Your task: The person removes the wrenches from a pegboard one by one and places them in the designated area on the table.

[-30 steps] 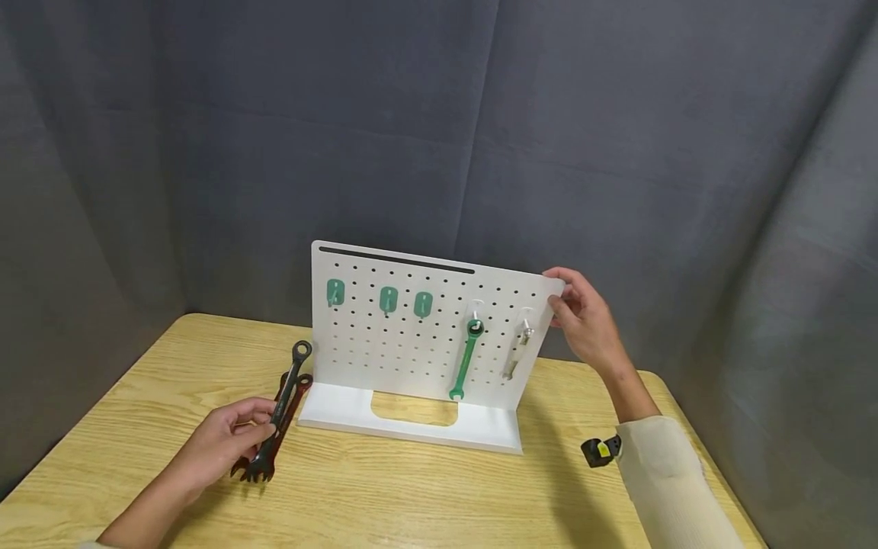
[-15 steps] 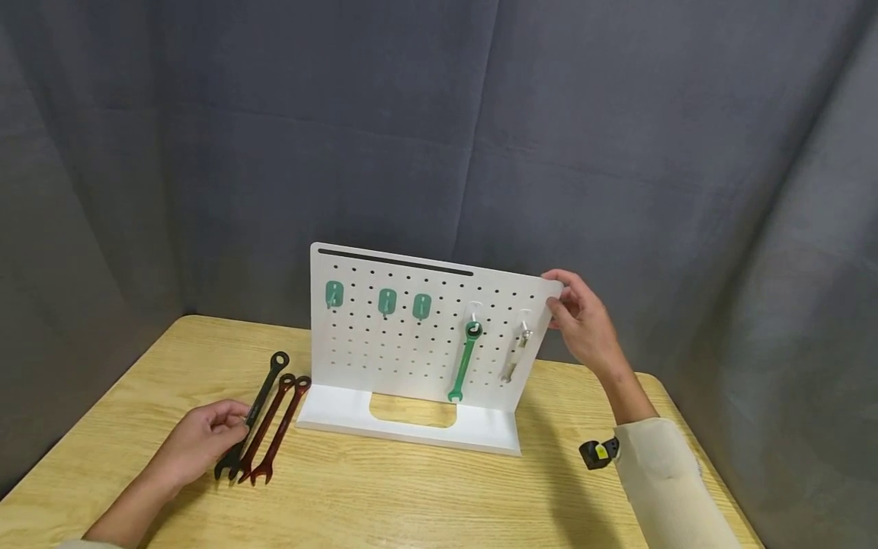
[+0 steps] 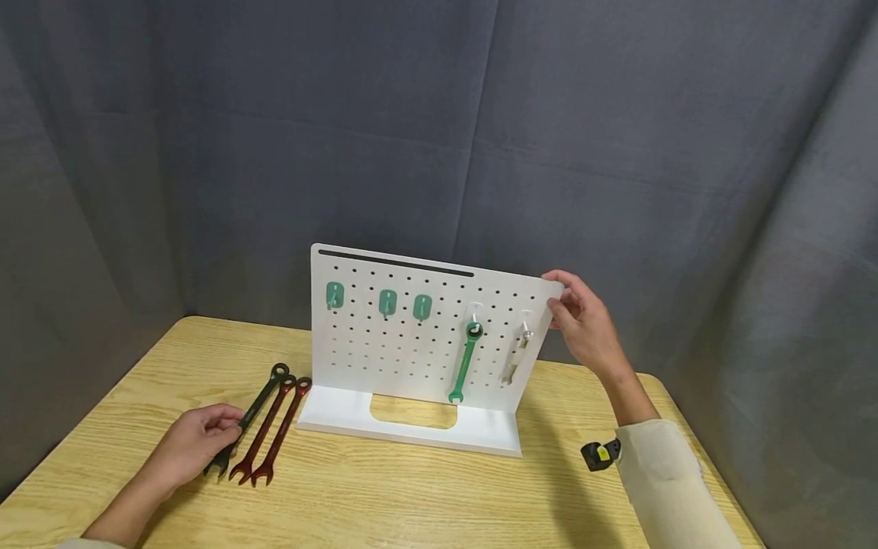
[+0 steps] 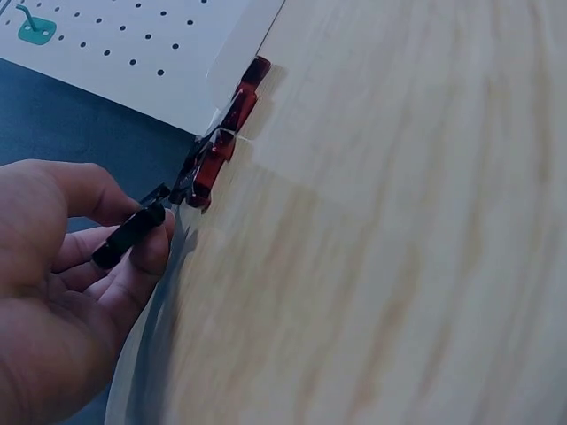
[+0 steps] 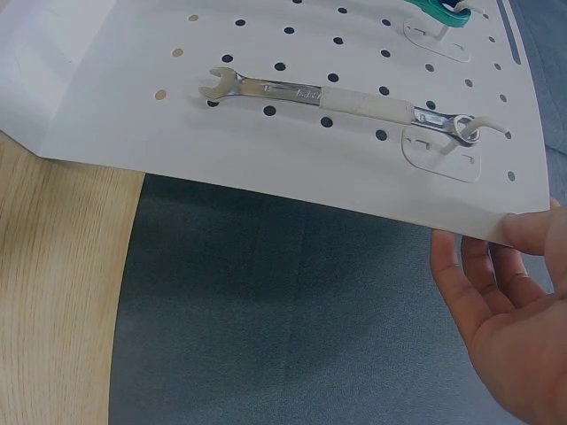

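My left hand [image 3: 195, 446] pinches a black combination wrench [image 3: 255, 408] between thumb and fingers, low at the table's left side. Beside it lie two dark red wrenches, a nearer one [image 3: 279, 435] and one [image 3: 264, 431] between it and the black wrench; their ends also show in the left wrist view. A white pegboard [image 3: 370, 343] stands upright on its base. My right hand [image 3: 583, 316] grips its upper right corner, thumb in front and fingers behind. On the board hang a green wrench [image 3: 465, 366] and a silver wrench [image 5: 354, 102], each by its ring end.
Green hooks, a left one [image 3: 334, 295], a middle one [image 3: 388, 302] and a right one [image 3: 422, 307], bear nothing. The wooden table [image 3: 411, 496] ends at a grey curtain [image 3: 439, 152]. A black wrist device [image 3: 599, 455] sits at the right sleeve.
My left hand has moved left and down with the black wrench, away from the red wrenches, which now lie spread apart. My right hand stays at the board's corner.
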The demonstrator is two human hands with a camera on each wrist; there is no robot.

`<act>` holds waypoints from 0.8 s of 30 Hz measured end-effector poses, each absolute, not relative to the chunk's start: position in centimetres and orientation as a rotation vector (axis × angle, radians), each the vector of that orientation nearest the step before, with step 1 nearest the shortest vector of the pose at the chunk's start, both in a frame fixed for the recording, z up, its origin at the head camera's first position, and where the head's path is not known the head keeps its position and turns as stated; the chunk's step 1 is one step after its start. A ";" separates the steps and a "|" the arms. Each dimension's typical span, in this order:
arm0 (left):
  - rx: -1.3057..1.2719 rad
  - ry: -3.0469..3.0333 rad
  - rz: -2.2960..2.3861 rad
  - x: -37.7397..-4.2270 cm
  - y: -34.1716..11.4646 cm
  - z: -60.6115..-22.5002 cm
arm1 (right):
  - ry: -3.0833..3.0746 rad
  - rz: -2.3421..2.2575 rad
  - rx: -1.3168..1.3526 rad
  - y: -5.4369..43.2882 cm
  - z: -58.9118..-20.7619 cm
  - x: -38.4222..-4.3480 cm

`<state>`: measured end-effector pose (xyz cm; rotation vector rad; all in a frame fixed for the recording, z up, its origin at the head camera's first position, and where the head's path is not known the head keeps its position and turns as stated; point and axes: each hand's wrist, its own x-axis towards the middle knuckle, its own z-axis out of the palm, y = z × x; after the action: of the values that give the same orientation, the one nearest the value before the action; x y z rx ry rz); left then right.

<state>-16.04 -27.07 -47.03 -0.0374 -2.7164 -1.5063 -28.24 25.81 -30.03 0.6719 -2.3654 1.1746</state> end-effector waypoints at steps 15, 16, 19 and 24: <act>-0.017 -2.788 -1.320 -16.0 -27.7 -47.1 | -2.355 1.184 0.697 25.5 -29.6 -27.3; -0.025 -2.809 -1.275 -16.1 -27.7 -47.0 | -2.354 1.181 0.696 25.4 -29.5 -27.2; -0.053 -2.842 -1.215 -16.4 -27.6 -46.7 | -2.357 1.174 0.685 25.4 -29.6 -27.4; -0.065 -2.879 -1.186 -16.7 -27.5 -46.2 | -2.371 1.167 0.669 26.3 -30.5 -28.8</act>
<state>-16.72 -27.51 -46.18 -0.0651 -2.8787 -1.1860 -28.77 26.30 -30.51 0.6688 -2.3711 1.1667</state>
